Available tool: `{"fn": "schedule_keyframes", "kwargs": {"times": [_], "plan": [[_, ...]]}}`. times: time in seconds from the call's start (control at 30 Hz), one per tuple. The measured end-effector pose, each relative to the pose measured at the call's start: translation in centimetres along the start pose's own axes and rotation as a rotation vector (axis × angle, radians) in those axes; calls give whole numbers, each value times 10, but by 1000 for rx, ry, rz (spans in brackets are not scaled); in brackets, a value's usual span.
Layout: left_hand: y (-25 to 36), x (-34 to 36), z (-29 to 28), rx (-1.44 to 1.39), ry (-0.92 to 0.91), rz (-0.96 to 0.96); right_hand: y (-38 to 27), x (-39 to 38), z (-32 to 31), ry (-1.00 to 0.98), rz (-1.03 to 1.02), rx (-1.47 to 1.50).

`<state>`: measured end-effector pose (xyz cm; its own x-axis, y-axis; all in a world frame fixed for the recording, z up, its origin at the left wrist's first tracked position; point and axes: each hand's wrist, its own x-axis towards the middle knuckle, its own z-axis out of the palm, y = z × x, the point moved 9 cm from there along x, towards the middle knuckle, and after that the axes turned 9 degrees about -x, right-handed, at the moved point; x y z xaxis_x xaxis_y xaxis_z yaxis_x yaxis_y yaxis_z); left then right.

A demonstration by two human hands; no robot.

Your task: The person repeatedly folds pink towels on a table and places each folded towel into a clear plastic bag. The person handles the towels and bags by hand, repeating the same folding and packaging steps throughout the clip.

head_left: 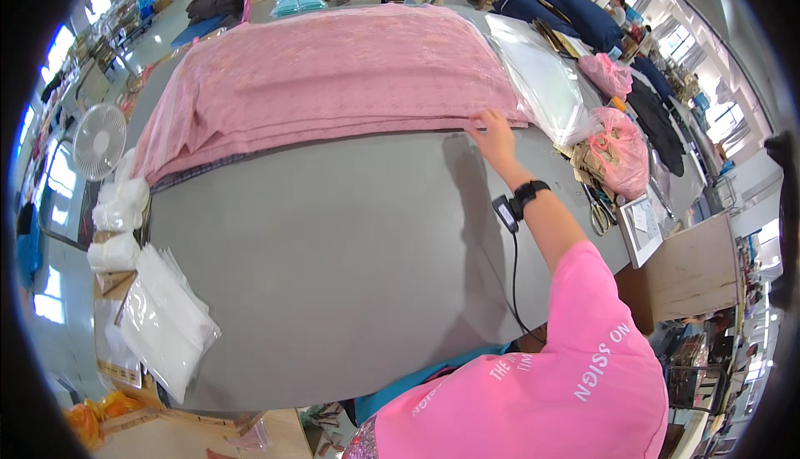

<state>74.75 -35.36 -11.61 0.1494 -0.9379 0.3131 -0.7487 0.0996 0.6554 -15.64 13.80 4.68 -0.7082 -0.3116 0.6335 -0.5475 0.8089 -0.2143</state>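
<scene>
Pink cloth (333,75) is laid across the bench's (317,259) far half; wide grey surface is left open up to the near rim. Its near edge, toward the right end, is pinched by the right grip (497,138), forearm angled up-left. Left grip state can't be told.

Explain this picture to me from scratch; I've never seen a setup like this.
There is no robot here, just a person in a pink shirt working bare-handed. The single picture comes from a wide fisheye camera on their head, looking down, so straight edges bend.

The right hand reaches over a grey table, its fingers at the near edge of a broad pink cloth. Whether they pinch it is hard to tell. The left hand is out of view. A black wristband circles the right wrist.

White plastic bags lie at the table's left; clear plastic sheets and scissors lie at its right.
</scene>
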Motion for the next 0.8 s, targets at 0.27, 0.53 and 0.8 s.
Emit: {"fn": "schedule_keyframes", "kwargs": {"times": [0.27, 0.53, 0.8], "plan": [[353, -1, 94, -594, -343, 221, 96, 31, 44, -143, 175, 341], [600, -252, 330, -1407, -1623, -485, -1, -46, -134, -281, -145, 474], [509, -199, 265, -1421, -1226, -676, -176, -195, -211, -1337, -594, 1426]]}}
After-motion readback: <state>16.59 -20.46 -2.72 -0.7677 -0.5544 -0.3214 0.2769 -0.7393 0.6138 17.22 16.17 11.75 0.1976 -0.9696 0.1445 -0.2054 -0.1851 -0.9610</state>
